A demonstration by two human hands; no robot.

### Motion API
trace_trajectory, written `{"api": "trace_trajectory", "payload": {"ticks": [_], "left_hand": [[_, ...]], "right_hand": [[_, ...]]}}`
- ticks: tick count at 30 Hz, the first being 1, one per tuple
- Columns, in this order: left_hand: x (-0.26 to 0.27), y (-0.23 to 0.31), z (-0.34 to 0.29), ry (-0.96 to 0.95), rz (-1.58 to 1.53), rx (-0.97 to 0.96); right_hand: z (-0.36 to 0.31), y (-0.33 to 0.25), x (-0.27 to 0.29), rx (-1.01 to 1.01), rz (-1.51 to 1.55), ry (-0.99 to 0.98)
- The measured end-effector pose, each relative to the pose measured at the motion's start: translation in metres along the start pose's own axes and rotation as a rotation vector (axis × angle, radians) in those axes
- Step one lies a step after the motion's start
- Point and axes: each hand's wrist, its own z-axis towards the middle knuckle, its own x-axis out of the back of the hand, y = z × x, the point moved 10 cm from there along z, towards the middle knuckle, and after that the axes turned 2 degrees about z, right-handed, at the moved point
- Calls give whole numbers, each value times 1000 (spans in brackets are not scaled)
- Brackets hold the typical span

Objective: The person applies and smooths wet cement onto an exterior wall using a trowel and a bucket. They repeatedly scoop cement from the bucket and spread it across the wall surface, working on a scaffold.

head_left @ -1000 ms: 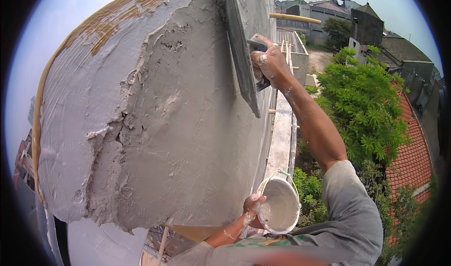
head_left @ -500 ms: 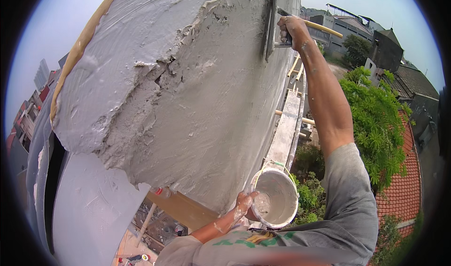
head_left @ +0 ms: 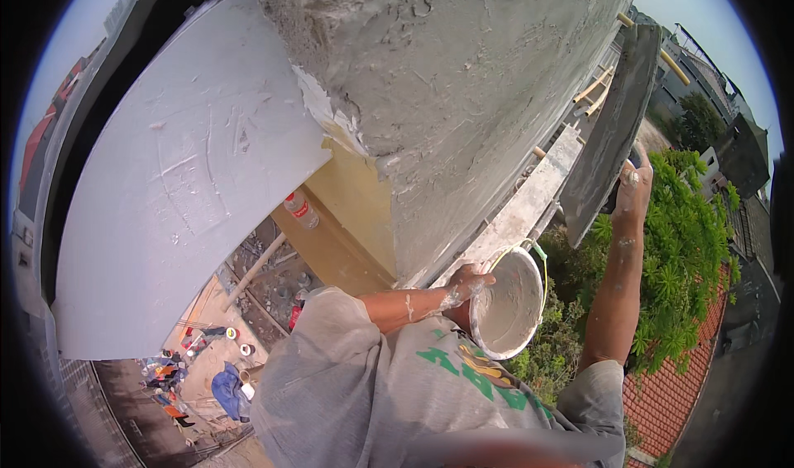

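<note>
We are looking down at a long, flat, dark grey plastering float [head_left: 614,129] that is standing out to the right of a rough grey plastered wall [head_left: 488,79]; background is showing between most of the blade and the wall's edge, so the two are appearing apart. The blade's long axis is running steeply from upper right to lower left, a little more upright in our view than that edge. We are seeing the bare, plaster-flecked right hand [head_left: 633,185] clamping the float from behind its lower half, the fingers being partly hidden by the blade; this hand is plainly being the nearer one to it. Below and to the left of the float, a round, white-rimmed plastic bucket [head_left: 526,274], smeared grey inside, is opening up toward us. The bare left hand [head_left: 470,288] is gripping its left side, thumb at the rim, and we are not making out every finger. A long, pale, narrow plank [head_left: 538,188] is running alongside the wall, between it and the float.
</note>
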Motion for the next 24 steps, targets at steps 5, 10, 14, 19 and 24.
{"api": "trace_trajectory", "payload": {"ticks": [5,10,14,19,24], "left_hand": [[0,-23,28,100,-95,-27],[9,31,-15,85,-117,-237],[5,26,-1,91,-245,-337],[7,29,-10,108,-301,-241],[1,28,6,212,-315,-179]], "right_hand": [[-28,88,58,-203,-201,54],[-55,145,109,-346,-382,145],[-70,176,122,-464,-596,81],[-88,235,161,-714,-636,77],[-70,255,183,-753,-791,-43]]}}
